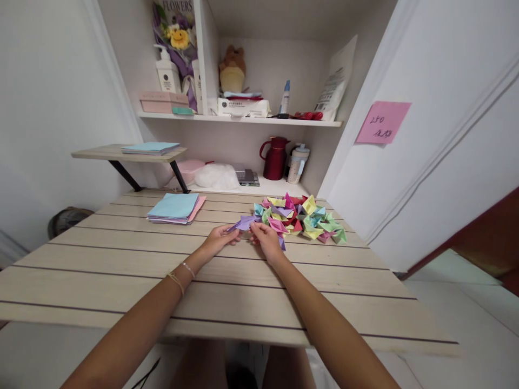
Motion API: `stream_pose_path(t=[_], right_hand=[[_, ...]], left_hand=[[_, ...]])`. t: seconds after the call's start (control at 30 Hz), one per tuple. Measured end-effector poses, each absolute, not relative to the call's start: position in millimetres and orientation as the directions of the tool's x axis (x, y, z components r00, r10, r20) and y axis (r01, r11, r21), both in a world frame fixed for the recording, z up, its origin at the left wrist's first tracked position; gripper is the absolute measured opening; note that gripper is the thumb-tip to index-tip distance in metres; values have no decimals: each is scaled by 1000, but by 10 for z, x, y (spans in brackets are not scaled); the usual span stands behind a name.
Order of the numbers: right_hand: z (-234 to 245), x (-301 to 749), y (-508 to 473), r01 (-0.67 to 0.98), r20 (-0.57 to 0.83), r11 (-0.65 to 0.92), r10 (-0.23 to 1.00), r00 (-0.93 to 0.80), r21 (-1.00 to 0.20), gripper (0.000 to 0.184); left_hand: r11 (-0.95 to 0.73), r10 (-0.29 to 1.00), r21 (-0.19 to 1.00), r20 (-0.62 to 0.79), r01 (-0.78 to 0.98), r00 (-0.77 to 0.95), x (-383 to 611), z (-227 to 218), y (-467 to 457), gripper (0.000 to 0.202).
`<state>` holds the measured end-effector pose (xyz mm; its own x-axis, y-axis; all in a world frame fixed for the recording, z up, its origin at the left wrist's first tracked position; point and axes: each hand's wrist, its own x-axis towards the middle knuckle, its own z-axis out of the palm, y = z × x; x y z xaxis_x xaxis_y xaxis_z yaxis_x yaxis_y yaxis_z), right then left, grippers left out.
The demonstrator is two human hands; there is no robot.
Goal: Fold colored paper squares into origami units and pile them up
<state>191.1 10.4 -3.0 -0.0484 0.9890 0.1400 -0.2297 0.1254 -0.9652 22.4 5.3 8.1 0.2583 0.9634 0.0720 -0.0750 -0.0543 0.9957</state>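
A purple folded paper piece [245, 222] is held between my two hands, just above the slatted table [227, 275]. My left hand [222, 239] pinches its left end with the fingers closed. At its right end my right hand [265, 240] grips it between thumb and fingers. Right behind and beside my right hand lies a heap of folded paper boats [310, 219] in pink, yellow, green, blue, red and purple. To the left of my left hand rests a stack of square paper sheets [175, 208], light blue on top with pink and purple below.
A small raised shelf [97, 153] at the back left carries another stack of paper [150, 147]. Behind the table, a red jug [275, 159] and a light tumbler [298, 163] stand in the cabinet. A pink note [383, 122] is stuck on the right wall.
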Motion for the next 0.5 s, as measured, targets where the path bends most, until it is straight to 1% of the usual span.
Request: stream_pose_path(t=[0.3,0.4,0.5], right_hand=[[-44,1869,87,-220,161,143,985,-67,-965,31],[-99,1867,123,-179,190,185,982,-7,-966,31],[-125,1878,153,-147,208,224,971,121,-963,37]], left_hand=[[-19,965,992,52,-128,256,221,67,78,47],[-29,972,996,49,-90,230,229,58,86,44],[-43,979,998,51,-45,197,230,44,96,38]])
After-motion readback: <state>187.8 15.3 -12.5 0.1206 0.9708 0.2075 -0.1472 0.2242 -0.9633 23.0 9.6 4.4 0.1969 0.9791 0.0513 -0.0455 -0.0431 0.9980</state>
